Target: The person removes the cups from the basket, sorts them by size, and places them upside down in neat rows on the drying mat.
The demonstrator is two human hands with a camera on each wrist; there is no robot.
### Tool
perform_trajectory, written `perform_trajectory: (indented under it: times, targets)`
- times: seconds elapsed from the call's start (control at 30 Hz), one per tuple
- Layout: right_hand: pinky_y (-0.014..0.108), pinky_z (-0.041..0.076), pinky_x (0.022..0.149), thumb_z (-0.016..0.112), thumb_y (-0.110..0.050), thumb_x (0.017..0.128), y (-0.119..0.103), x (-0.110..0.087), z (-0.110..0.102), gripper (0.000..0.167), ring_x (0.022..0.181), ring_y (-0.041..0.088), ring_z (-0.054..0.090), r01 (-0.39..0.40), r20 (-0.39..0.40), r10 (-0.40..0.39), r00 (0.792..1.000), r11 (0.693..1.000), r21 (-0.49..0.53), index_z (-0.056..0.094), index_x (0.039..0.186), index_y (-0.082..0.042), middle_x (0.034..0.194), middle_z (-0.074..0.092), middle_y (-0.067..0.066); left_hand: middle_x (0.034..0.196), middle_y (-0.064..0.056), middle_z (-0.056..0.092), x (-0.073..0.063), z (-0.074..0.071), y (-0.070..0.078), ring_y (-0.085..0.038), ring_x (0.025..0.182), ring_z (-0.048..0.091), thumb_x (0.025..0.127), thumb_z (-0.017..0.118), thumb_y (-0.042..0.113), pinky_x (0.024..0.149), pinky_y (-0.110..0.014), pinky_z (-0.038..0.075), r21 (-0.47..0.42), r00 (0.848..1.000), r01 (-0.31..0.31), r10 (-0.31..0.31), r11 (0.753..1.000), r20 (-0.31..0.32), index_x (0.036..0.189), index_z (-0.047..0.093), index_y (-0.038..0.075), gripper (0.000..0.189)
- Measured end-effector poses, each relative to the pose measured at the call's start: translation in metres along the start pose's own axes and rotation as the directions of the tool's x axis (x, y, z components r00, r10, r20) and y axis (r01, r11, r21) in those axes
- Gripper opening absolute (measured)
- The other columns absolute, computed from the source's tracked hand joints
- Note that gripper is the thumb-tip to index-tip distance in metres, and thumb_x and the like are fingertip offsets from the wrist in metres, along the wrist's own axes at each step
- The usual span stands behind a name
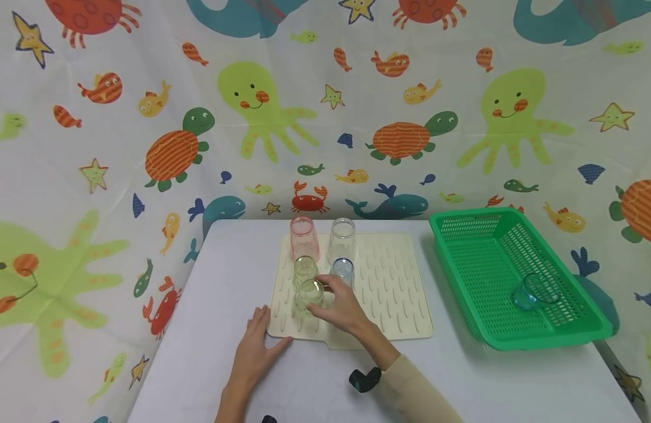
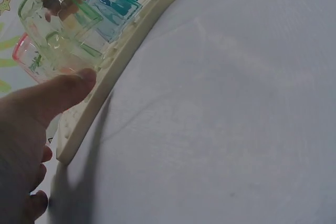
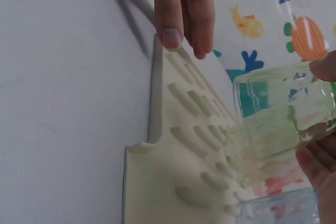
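Observation:
My right hand (image 1: 344,308) grips a pale green glass (image 1: 307,298) between thumb and fingers, over the front left part of a cream ribbed drying mat (image 1: 391,288). Right behind that glass is a second green glass (image 1: 305,269). A small blue glass (image 1: 344,270) stands beside it, close to my right fingers. Further back are a pink-rimmed glass (image 1: 303,239) and a clear glass (image 1: 342,238). My left hand (image 1: 253,352) lies at the mat's front left corner, fingers extended and holding nothing. In the left wrist view its thumb (image 2: 68,88) shows near the mat's edge.
A green plastic basket (image 1: 457,294) sits to the right of the mat, with a blue glass (image 1: 534,292) lying in it. The white table (image 1: 235,258) ends at a curtain (image 1: 283,129) printed with sea animals.

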State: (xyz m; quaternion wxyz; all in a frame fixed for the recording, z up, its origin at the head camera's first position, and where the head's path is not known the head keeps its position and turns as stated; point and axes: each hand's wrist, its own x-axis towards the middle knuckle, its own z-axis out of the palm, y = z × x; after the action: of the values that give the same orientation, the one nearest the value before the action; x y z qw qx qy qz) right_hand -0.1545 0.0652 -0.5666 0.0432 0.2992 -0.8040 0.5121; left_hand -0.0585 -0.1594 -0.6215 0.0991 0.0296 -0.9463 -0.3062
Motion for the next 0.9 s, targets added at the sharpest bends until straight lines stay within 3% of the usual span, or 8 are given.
perform_trajectory:
  times: [0.27,0.6,0.77,0.9]
  targets:
    - [0.034,0.059,0.101,0.081,-0.016,0.082,0.003,0.002,0.007,0.06,0.118,0.027,0.065,-0.062,0.032,0.063,0.998,0.998,-0.034,0.056,0.133,0.003,0.127,0.064,0.015,0.155,-0.026,0.041,0.0,0.004,-0.002,-0.044,0.147,0.034,0.078,0.079,0.056,0.122,-0.059,0.032,0.062,0.998,0.042,-0.044,0.997,0.044,0.147,0.041,-0.008,0.101]
    - [0.032,0.059,0.1,0.082,-0.022,0.083,0.008,0.003,0.016,0.061,0.117,0.027,0.066,-0.092,0.052,0.097,0.994,0.992,-0.091,0.056,0.134,0.001,0.127,0.065,0.014,0.149,-0.029,0.047,0.0,0.009,-0.004,-0.046,0.143,0.04,0.076,0.079,0.057,0.121,-0.056,0.033,0.081,1.0,-0.019,0.02,0.997,-0.016,0.142,0.047,-0.011,0.1]
    - [0.033,0.06,0.099,0.081,-0.028,0.084,0.006,0.005,0.018,0.061,0.115,0.025,0.067,-0.108,0.068,0.117,0.991,0.986,-0.127,0.057,0.134,-0.002,0.126,0.065,0.011,0.149,-0.029,0.047,0.0,0.008,-0.003,-0.046,0.143,0.04,0.076,0.08,0.056,0.122,-0.056,0.032,0.081,1.0,-0.012,0.013,0.997,-0.013,0.142,0.047,-0.012,0.1]
    - [0.031,0.059,0.099,0.08,-0.03,0.084,0.005,0.005,0.018,0.061,0.114,0.023,0.067,-0.115,0.081,0.129,0.988,0.982,-0.152,0.057,0.134,-0.004,0.127,0.064,0.009,0.152,-0.027,0.044,0.0,0.006,-0.002,-0.043,0.146,0.036,0.078,0.079,0.055,0.126,-0.054,0.027,0.075,1.0,0.014,-0.016,0.997,0.024,0.145,0.043,-0.011,0.101]
